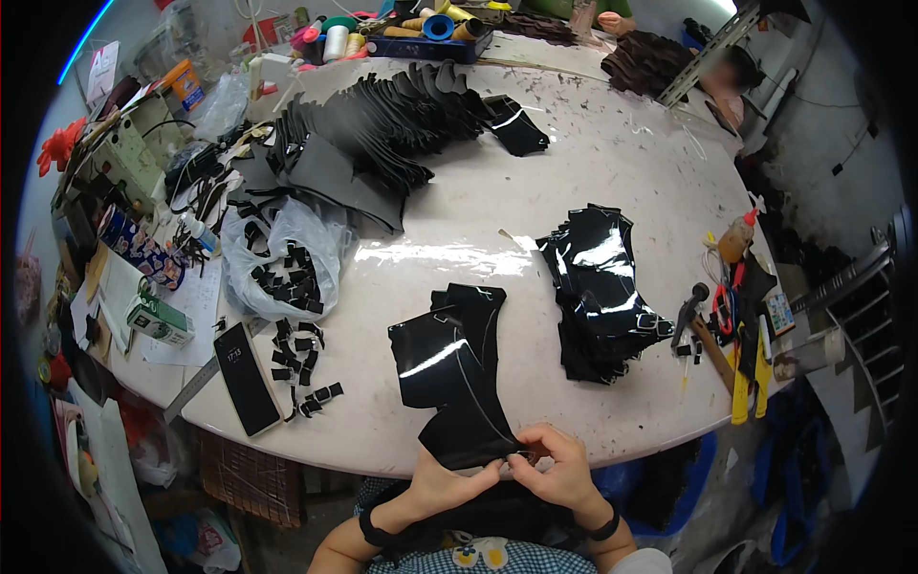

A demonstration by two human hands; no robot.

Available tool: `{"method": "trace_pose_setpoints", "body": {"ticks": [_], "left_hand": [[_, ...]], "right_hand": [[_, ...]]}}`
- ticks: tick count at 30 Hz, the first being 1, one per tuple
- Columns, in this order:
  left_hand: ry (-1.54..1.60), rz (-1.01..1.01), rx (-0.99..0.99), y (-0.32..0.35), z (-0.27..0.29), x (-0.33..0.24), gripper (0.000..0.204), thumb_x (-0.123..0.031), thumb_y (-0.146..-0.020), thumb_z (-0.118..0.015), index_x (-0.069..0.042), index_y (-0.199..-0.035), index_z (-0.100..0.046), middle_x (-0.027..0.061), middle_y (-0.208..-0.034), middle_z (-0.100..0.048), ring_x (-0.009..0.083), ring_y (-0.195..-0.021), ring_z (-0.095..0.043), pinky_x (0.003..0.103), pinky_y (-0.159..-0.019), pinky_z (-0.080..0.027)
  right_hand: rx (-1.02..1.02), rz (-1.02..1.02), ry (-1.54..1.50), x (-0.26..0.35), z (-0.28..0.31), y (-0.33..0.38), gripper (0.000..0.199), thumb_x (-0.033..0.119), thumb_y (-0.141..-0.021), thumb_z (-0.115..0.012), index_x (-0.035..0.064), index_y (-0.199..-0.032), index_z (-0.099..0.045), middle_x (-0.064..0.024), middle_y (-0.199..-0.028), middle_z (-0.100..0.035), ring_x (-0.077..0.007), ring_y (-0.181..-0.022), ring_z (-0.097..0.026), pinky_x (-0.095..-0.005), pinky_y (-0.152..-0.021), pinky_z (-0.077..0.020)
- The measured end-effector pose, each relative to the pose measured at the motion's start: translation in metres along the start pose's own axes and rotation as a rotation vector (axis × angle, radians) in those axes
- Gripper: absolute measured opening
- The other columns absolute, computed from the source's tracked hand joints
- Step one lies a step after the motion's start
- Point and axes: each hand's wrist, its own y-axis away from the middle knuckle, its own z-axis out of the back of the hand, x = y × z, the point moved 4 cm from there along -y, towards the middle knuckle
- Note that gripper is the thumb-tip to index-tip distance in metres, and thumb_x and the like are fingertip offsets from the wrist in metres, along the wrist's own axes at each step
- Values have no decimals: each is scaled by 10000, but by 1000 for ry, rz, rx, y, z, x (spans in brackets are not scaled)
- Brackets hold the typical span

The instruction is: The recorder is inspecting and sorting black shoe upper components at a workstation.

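Closest to the camera, at the bottom edge, 2 bare hands meet over the near rim of a large pale round table (593, 182). The left hand (442, 481) pinches the lower corner of a glossy black cut piece (449, 383), fingers closed on its edge. The right hand (559, 469) curls beside it, fingertips pressed together at the same corner, seemingly on a small part too tiny to make out. Both wrists wear dark bands. The piece lies flat on the table and runs away from the hands, overlapping a second black piece behind it. To the right sits a stack of shiny black pieces (598, 287), well apart from the hands. Beyond that, near the table's right rim, lies a hammer (690, 311) beside a small glue bottle (736, 239). To the left, a black phone (247, 378) lies screen up, near scattered small black strap bits (304, 359) and a clear plastic bag (282, 253) holding more. At the far side, a long fanned row of dark matte pieces (382, 120) curves across the table, with thread spools (430, 24) behind it.
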Motion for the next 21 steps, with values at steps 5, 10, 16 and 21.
{"method": "trace_pose_setpoints", "body": {"ticks": [5,10,16,21], "left_hand": [[-79,-53,15,5,-4,-5,245,-27,-692,-665,-22,-932,-619,39,-842,-631,111,-725,-609,248,-621,-487],[-662,-457,23,19,-18,-16,298,-52,-680,-668,-18,-972,-613,108,-883,-606,242,-696,-608,299,-607,-497],[-500,-398,105,21,-14,-17,332,-104,-698,-655,20,-1001,-594,149,-822,-591,274,-760,-610,284,-634,-498],[509,38,144,6,2,7,252,-190,-880,-517,10,-1011,-597,106,-837,-601,220,-774,-633,291,-655,-507]], "right_hand": [[-55,111,73,2,0,0,167,21,-674,-647,-2,-800,-540,-71,-690,-540,-124,-543,-532,-229,-496,-427],[-124,195,112,2,-4,1,217,17,-640,-679,-3,-798,-532,-88,-688,-527,-153,-555,-548,-245,-496,-434],[47,99,178,-14,0,6,257,133,-771,-611,16,-972,-504,-65,-847,-530,-132,-737,-557,-221,-631,-457],[113,-30,-494,-24,3,15,228,193,-842,-546,19,-987,-515,-68,-914,-515,-102,-829,-507,-197,-720,-421]]}}
